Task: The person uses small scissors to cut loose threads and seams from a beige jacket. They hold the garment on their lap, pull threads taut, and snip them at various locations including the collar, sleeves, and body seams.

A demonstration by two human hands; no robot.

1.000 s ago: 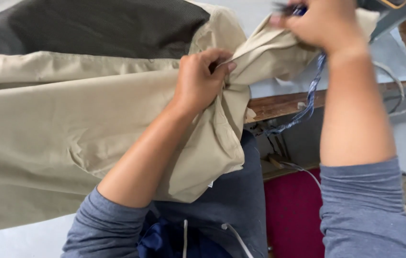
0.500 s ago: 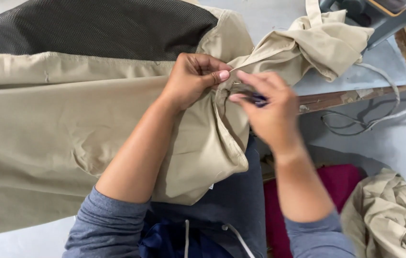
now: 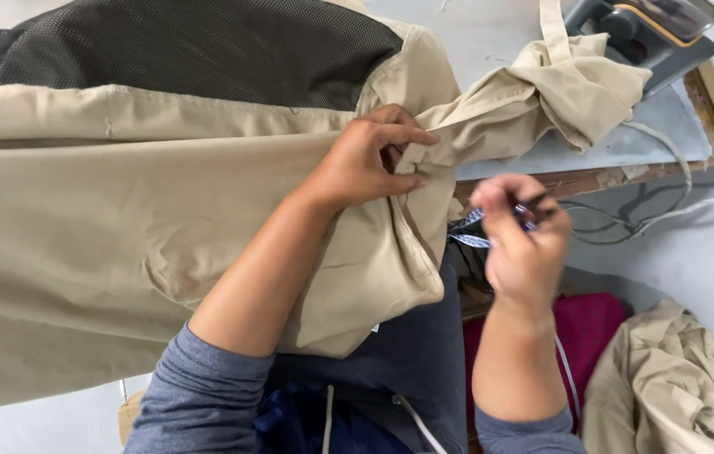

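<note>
The left hand (image 3: 365, 164) is clenched on a fold of the beige garment (image 3: 121, 244), thumb and fingers pinching the cloth where the body of the piece narrows into a twisted, knotted length. The right hand (image 3: 521, 244) is just beside it, a little lower and off the cloth, closed around a small dark tool (image 3: 534, 206) with a blue-and-white patterned strip (image 3: 466, 231) trailing from it (the hand is blurred, so what kind of tool it is cannot be told). The garment spreads wide across the table (image 3: 626, 143) and over the person's lap, its dark mesh lining (image 3: 189, 50) showing along the top edge. Its knotted end (image 3: 576, 84) lies on the grey tabletop, near a grey machine (image 3: 651, 29) at the far corner. Below the table edge sit a magenta cloth (image 3: 592, 336) and another beige garment (image 3: 668, 387), heaped at the lower right.
</note>
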